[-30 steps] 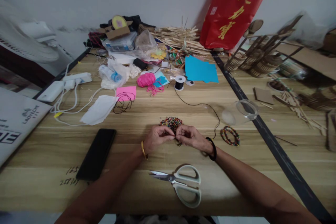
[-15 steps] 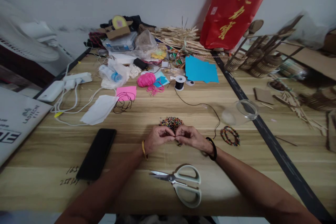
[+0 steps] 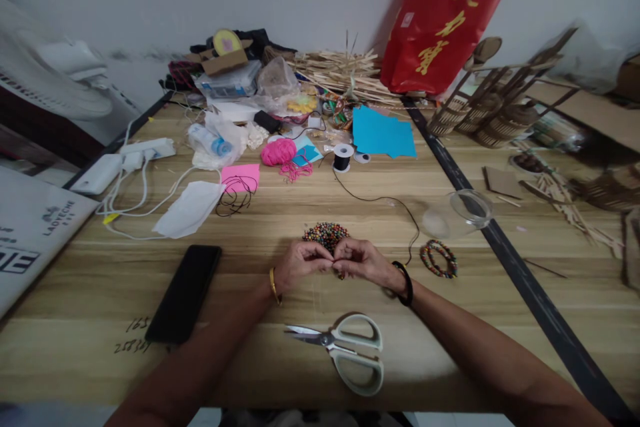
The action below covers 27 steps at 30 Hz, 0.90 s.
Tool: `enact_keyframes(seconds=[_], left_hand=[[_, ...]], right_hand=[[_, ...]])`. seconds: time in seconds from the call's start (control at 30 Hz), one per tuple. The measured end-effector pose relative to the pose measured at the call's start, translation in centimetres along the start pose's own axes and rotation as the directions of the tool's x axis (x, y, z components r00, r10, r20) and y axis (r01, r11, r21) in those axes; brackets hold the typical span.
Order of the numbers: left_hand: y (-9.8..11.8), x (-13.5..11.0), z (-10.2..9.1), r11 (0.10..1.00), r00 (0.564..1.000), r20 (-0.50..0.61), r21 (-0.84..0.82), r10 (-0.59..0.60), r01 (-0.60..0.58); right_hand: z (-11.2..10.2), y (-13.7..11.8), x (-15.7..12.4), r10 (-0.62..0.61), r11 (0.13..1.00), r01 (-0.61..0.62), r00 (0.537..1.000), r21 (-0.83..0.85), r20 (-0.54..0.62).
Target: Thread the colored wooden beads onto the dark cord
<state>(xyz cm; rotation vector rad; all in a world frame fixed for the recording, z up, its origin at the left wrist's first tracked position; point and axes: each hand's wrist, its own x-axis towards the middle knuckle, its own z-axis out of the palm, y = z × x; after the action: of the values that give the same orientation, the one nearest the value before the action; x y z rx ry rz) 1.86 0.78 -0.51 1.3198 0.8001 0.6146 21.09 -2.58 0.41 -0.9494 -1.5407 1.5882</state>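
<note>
My left hand point(image 3: 303, 260) and my right hand point(image 3: 363, 261) meet at the fingertips over the middle of the table, both closed in a pinch. Whatever sits between the fingers is too small to make out. Just beyond them lies a heap of small multicoloured beads point(image 3: 326, 233), partly hidden by the hands; a few beads show beneath the fingertips. Scissors with pale handles point(image 3: 358, 349) rest slightly spread nearer to me. To the right of my right hand is a coiled beaded bracelet point(image 3: 439, 259). A black cord point(image 3: 373, 199) runs from a spool point(image 3: 343, 158) toward that side.
A black phone point(image 3: 184, 293) lies at the left, with white paper point(image 3: 190, 209) beyond it. At the right stands a clear round container point(image 3: 470, 208). Pink yarn point(image 3: 279, 152), blue paper point(image 3: 383, 132) and bamboo strips point(image 3: 340, 73) crowd the back. A power strip point(image 3: 125, 163) sits far left.
</note>
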Motion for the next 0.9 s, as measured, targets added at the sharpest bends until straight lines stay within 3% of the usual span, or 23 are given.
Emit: enact_keyframes(seconds=[0.4, 0.9], left_hand=[[0.13, -0.03, -0.03, 0.999, 0.999, 0.029, -0.011, 0.032, -0.032], [0.72, -0.26, 0.39, 0.998, 0.999, -0.031, -0.032, 0.044, -0.045]], right_hand=[[0.11, -0.29, 0.03, -0.012, 1.0, 0.012, 1.0, 0.029, -0.017], [0.02, 0.61, -0.12, -0.069, 0.998, 0.069, 0.997, 0.011, 0.018]])
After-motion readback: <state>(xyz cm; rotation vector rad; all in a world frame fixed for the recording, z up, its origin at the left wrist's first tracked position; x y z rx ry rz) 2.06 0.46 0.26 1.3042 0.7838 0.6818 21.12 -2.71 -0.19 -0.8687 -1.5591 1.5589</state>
